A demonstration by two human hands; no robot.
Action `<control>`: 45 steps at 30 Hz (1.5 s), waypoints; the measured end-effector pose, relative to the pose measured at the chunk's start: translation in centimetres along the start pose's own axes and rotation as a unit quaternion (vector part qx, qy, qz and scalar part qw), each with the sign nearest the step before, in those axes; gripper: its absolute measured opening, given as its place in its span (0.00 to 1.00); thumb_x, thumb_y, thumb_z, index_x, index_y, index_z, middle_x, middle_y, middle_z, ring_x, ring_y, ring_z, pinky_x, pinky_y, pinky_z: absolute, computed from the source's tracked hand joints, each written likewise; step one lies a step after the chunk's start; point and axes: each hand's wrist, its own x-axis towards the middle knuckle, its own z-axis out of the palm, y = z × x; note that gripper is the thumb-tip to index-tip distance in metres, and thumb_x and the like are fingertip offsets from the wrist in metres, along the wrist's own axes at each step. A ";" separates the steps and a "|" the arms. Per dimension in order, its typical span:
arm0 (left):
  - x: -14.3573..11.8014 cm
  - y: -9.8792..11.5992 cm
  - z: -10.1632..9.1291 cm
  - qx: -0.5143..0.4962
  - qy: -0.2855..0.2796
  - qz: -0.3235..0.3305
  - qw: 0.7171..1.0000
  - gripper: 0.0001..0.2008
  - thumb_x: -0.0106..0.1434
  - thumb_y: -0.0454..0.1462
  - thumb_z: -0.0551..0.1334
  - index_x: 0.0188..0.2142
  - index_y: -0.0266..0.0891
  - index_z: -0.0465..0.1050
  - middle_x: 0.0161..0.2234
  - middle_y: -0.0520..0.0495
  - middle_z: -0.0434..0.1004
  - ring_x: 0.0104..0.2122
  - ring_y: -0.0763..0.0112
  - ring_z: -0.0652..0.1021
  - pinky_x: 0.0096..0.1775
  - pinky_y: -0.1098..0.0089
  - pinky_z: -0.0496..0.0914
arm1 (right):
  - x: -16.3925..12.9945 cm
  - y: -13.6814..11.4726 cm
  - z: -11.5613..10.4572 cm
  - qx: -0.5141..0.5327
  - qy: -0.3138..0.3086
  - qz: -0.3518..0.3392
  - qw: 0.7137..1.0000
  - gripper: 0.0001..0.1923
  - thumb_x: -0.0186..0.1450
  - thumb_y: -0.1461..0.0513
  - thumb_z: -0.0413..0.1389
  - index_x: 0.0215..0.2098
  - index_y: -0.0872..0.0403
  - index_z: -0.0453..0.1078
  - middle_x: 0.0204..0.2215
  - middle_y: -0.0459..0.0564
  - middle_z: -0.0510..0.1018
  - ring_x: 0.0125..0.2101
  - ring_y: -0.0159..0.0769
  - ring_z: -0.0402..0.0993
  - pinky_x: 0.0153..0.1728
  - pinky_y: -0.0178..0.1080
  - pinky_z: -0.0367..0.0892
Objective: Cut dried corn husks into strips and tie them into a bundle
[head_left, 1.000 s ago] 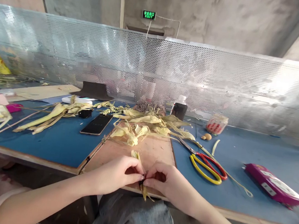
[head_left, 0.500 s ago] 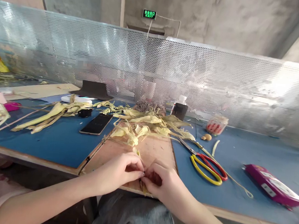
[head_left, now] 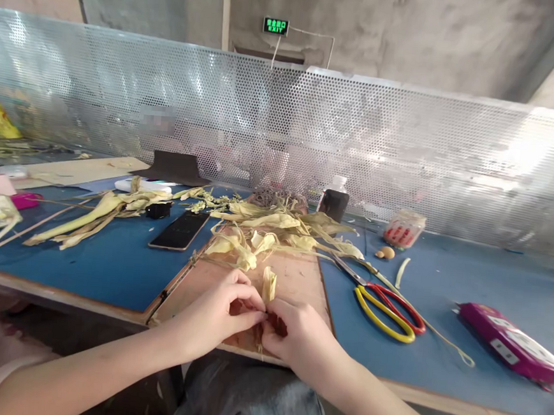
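Between both hands, over the front of the wooden board (head_left: 295,279), a small strip of dried husk (head_left: 269,285) stands upright. My left hand (head_left: 233,309) pinches it from the left with thumb and fingertips. From the right, my right hand (head_left: 296,330) closes its curled fingers on the same piece, so the fingertips of both hands meet. The part inside the fingers is hidden, and a thin end hangs below them. Beyond the hands lies a heap of pale dried husks (head_left: 245,243) on the board.
Yellow-and-red-handled scissors (head_left: 386,309) and a purple power strip (head_left: 510,347) lie at right. A jar (head_left: 404,229) stands behind them. On the left are a smartphone (head_left: 179,230) and more husks (head_left: 101,211). A perforated metal screen (head_left: 284,118) runs along the back.
The husk strip now stands taller and more upright above my fingers. My fingers have shifted slightly around it, still meeting at the same place.
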 end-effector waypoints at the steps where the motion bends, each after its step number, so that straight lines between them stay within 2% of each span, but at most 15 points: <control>1: 0.0 -0.1 -0.1 0.006 0.007 0.001 1.000 0.08 0.60 0.42 0.60 0.30 0.41 0.73 0.37 0.52 0.65 0.36 0.71 0.72 0.41 0.70 0.65 | 0.0 0.1 0.0 0.003 0.007 -0.007 1.000 0.07 0.54 0.72 0.50 0.23 0.55 0.65 0.21 0.44 0.69 0.22 0.28 0.62 0.24 0.31 0.57; 6: -0.4 -0.7 0.1 -0.025 0.015 0.034 0.999 0.07 0.62 0.40 0.58 0.31 0.42 0.72 0.38 0.52 0.66 0.37 0.73 0.72 0.40 0.73 0.66 | 0.0 0.5 0.3 0.029 0.029 -0.052 0.998 0.09 0.55 0.71 0.50 0.20 0.55 0.61 0.18 0.42 0.65 0.20 0.26 0.58 0.22 0.30 0.55; 11: -0.9 -1.0 0.8 -0.037 0.036 0.073 0.996 0.06 0.62 0.35 0.57 0.31 0.42 0.72 0.34 0.53 0.70 0.36 0.74 0.73 0.39 0.74 0.66 | -0.2 0.6 0.3 0.058 0.036 -0.050 0.996 0.08 0.55 0.72 0.50 0.22 0.55 0.60 0.19 0.42 0.65 0.20 0.25 0.58 0.22 0.29 0.54; 16: -0.9 -0.9 1.0 -0.019 0.052 0.082 0.995 0.06 0.61 0.32 0.58 0.30 0.42 0.73 0.32 0.54 0.72 0.35 0.74 0.74 0.38 0.75 0.66 | -0.5 0.4 -0.2 0.100 0.002 -0.013 0.995 0.08 0.56 0.72 0.52 0.22 0.55 0.61 0.19 0.40 0.64 0.20 0.24 0.57 0.23 0.28 0.54; 20: -0.8 -1.0 1.0 -0.005 0.051 0.083 0.995 0.06 0.60 0.31 0.59 0.29 0.41 0.73 0.32 0.54 0.73 0.34 0.74 0.74 0.38 0.75 0.66 | -0.6 0.3 -1.2 0.130 -0.051 0.017 0.990 0.04 0.58 0.68 0.53 0.27 0.55 0.68 0.20 0.40 0.66 0.22 0.24 0.57 0.24 0.28 0.55; 25: -0.7 -1.4 1.1 0.001 0.048 0.094 0.994 0.05 0.59 0.32 0.60 0.29 0.41 0.73 0.32 0.54 0.74 0.34 0.73 0.74 0.38 0.74 0.67 | -0.3 0.5 -2.1 0.169 -0.096 0.068 0.979 0.02 0.56 0.67 0.55 0.28 0.55 0.69 0.20 0.39 0.65 0.21 0.23 0.56 0.22 0.27 0.54; 31: -0.8 -1.1 1.1 0.005 0.036 0.078 0.996 0.05 0.59 0.32 0.59 0.30 0.42 0.73 0.32 0.55 0.77 0.35 0.73 0.76 0.38 0.74 0.67 | 0.4 1.0 -3.0 0.200 -0.148 0.072 0.966 0.03 0.56 0.65 0.56 0.31 0.54 0.70 0.24 0.40 0.70 0.25 0.25 0.63 0.25 0.28 0.58; 35: -0.8 -0.8 0.9 0.019 0.031 0.049 0.998 0.05 0.59 0.34 0.60 0.30 0.42 0.75 0.30 0.55 0.78 0.32 0.72 0.76 0.36 0.74 0.68 | 0.8 1.4 -3.4 0.252 -0.191 0.076 0.946 0.04 0.58 0.63 0.57 0.32 0.55 0.71 0.26 0.43 0.73 0.27 0.28 0.67 0.29 0.30 0.62; 45: -0.8 -0.8 1.1 0.019 0.032 0.038 0.999 0.05 0.58 0.34 0.59 0.31 0.42 0.75 0.30 0.55 0.80 0.31 0.72 0.77 0.34 0.75 0.69 | 0.8 1.3 -3.4 0.289 -0.182 0.078 0.937 0.04 0.60 0.63 0.55 0.31 0.56 0.71 0.26 0.45 0.75 0.28 0.29 0.71 0.30 0.31 0.65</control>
